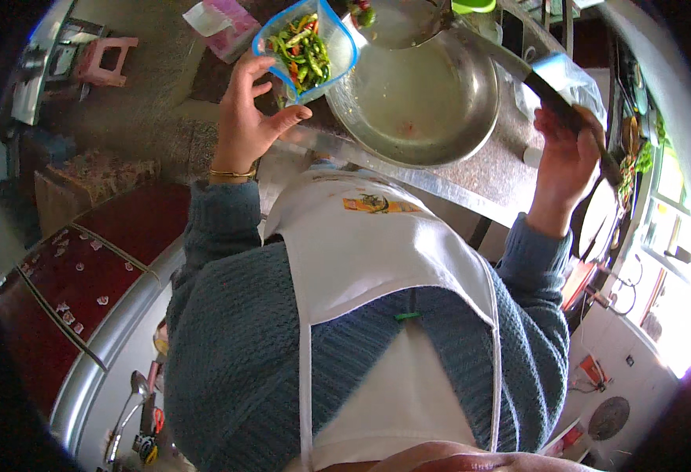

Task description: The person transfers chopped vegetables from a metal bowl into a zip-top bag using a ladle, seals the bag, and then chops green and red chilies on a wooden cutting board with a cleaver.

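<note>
My left hand point(254, 112) holds a clear plastic bag point(341, 50) with a blue rim by its near edge, mouth up. Sliced green and red peppers point(304, 53) lie inside it. My right hand point(570, 144) grips the long dark handle of a metal ladle point(404, 26). The ladle's bowl hangs over the far part of a wide steel basin point(410, 112), which holds cloudy liquid with small bits in it. More pepper pieces point(364, 15) show at the top edge, between the bag and the ladle.
The basin stands on a speckled counter point(481, 177) with a metal front edge. A pink tissue pack point(224, 29) lies beyond my left hand, a clear plastic bag point(570, 79) beyond my right. A green container point(473, 5) is at the top. A pink stool point(106, 62) stands far left.
</note>
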Action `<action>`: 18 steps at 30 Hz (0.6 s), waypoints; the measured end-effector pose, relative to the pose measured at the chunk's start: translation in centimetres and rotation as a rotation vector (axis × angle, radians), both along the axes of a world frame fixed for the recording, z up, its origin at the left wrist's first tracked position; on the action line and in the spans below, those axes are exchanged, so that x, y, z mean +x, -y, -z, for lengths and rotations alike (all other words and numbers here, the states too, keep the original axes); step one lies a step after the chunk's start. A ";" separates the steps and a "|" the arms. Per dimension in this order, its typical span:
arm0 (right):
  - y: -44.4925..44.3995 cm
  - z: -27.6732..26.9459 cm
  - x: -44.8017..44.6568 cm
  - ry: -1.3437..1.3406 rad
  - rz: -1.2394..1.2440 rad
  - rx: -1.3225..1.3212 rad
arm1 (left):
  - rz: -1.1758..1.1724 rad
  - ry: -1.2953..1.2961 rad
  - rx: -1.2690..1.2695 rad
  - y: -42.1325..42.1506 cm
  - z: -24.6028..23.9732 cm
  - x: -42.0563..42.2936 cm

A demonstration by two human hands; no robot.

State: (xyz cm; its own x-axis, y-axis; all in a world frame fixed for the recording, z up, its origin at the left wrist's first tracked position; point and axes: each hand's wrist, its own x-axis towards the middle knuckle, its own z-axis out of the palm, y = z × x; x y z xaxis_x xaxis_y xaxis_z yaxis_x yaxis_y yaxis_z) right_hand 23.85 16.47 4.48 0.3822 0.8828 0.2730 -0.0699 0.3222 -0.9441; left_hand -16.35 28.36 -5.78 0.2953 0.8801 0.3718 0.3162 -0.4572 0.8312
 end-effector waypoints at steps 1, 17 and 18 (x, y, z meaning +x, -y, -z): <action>0.5 -0.6 -1.4 0.066 0.002 0.040 | 0.004 -0.004 0.008 0.0 0.0 0.0; 1.1 -3.5 -9.5 0.987 -0.276 0.459 | -0.029 -0.023 0.006 0.0 0.2 -0.1; 1.2 -3.4 -9.7 0.967 -0.300 0.405 | -0.032 -0.027 0.027 -0.1 0.2 -0.1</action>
State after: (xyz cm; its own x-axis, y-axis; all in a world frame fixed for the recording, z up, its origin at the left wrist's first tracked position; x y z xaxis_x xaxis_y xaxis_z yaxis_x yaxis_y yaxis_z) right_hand 14.18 15.29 7.91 -0.3666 0.6811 0.6338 0.5170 0.7155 -0.4698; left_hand -16.42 28.42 -6.01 0.2775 0.8788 0.3882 0.3531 -0.4691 0.8095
